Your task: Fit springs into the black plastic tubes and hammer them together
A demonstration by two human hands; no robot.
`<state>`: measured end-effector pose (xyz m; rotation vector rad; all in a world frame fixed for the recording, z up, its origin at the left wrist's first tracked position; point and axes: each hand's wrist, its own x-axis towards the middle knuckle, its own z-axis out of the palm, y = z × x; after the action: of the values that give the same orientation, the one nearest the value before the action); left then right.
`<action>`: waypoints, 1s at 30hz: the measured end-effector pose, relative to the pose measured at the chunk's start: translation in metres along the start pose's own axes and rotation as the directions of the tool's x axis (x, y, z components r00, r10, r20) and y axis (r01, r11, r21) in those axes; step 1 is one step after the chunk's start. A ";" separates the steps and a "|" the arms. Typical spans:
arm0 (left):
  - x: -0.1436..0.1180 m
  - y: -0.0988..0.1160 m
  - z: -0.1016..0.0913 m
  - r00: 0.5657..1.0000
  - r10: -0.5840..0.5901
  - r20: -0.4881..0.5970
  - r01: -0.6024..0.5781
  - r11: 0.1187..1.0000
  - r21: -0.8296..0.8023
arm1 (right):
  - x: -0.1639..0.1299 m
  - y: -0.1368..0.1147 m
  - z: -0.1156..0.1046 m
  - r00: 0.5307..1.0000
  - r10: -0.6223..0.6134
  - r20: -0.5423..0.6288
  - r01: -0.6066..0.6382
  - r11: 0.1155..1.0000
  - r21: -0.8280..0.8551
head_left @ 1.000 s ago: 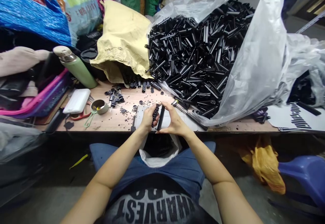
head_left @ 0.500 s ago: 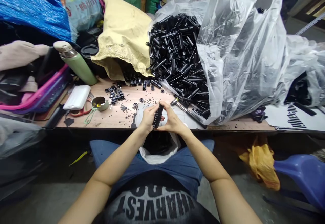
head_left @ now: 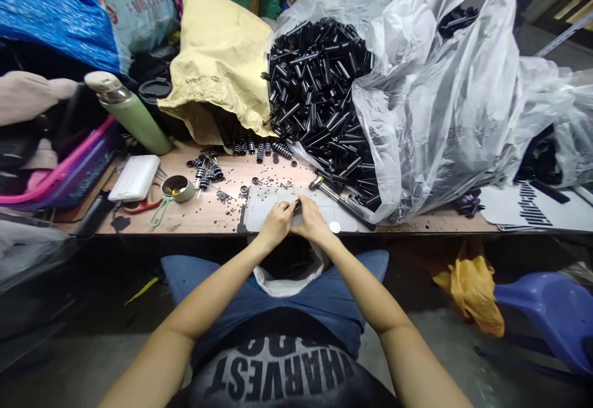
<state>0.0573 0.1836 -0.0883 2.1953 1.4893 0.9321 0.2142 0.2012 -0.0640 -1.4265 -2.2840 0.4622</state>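
Note:
My left hand (head_left: 276,225) and my right hand (head_left: 309,220) are pressed together over a white mat (head_left: 264,205) at the table's front edge. Between the fingers they grip a small black tube part (head_left: 296,207), mostly hidden by the hands. A white bag (head_left: 288,275) holding black parts hangs open on my lap, right below the hands. A big heap of black tubes (head_left: 319,105) spills from a clear plastic bag (head_left: 445,105) behind the hands. A hammer (head_left: 340,199) lies just right of them.
Ribbed black pieces (head_left: 259,149) lie at the mouth of a yellow sack (head_left: 222,68). On the left stand a green flask (head_left: 127,112), a white power bank (head_left: 134,178), a small metal cup (head_left: 178,187) and a pink basket (head_left: 69,167). A blue stool (head_left: 546,315) stands at the lower right.
Both hands have dropped lower toward the mat and closed tighter around the black part. The ribbed piece and tube, held apart a second ago, are now together. The clear bag has slumped over the heap.

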 end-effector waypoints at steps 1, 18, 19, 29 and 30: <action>-0.001 -0.004 -0.001 0.997 0.056 0.053 -0.060 0.995 0.077 | 0.000 0.010 -0.008 0.997 0.075 -0.006 -0.075 0.993 -0.088; -0.007 -0.004 -0.009 0.985 0.112 0.134 -0.152 0.929 0.337 | -0.049 -0.017 -0.061 0.910 0.356 0.212 -0.324 0.930 -0.174; -0.008 -0.001 -0.005 0.985 0.111 0.133 -0.150 0.931 0.333 | -0.047 -0.023 -0.064 0.916 0.347 0.201 -0.322 0.936 -0.145; -0.007 0.006 0.018 0.975 0.133 0.178 -0.181 0.942 0.284 | -0.019 -0.073 -0.039 0.919 0.190 0.346 -0.083 0.951 -0.299; -0.005 0.006 0.016 0.979 0.123 0.165 -0.164 0.951 0.263 | -0.017 -0.069 -0.040 0.926 0.194 0.325 -0.092 0.948 -0.304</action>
<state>0.0714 0.1780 -0.0985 2.5391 1.4807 0.6158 0.1877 0.1591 0.0012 -1.7857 -2.6230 0.4801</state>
